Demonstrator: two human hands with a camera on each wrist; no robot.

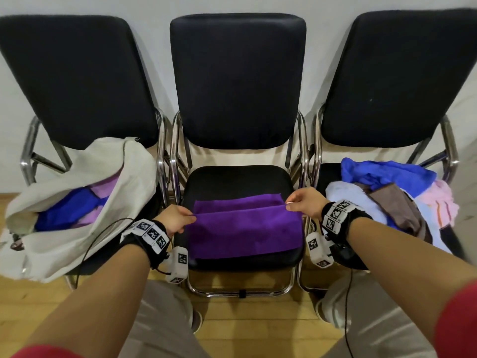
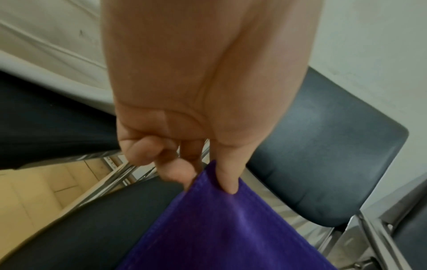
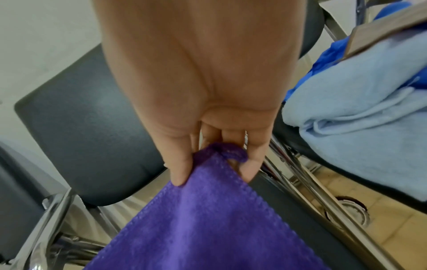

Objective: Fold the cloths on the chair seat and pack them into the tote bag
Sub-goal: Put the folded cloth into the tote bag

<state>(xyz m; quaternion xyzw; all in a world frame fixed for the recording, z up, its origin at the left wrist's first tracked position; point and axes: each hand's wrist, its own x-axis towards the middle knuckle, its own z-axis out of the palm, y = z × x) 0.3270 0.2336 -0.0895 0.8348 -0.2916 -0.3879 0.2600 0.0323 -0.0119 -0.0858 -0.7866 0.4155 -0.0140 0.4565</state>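
Note:
A purple cloth [image 1: 245,228] lies on the middle chair seat [image 1: 237,179], its near part lifted over the far part. My left hand [image 1: 178,218] pinches its left corner, and the left wrist view shows thumb and fingers on the purple cloth [image 2: 231,228]. My right hand [image 1: 302,200] pinches the right corner, where the purple cloth [image 3: 208,219] bunches between the fingers. A cream tote bag [image 1: 77,202] lies open on the left chair with blue and pink cloths inside. A pile of cloths [image 1: 392,195] sits on the right chair.
Three black chairs with chrome frames stand side by side against a white wall. The back half of the middle seat is bare. A light blue cloth [image 3: 358,109] tops the near edge of the right pile. Wooden floor [image 1: 245,319] lies below, with my knees near the seat.

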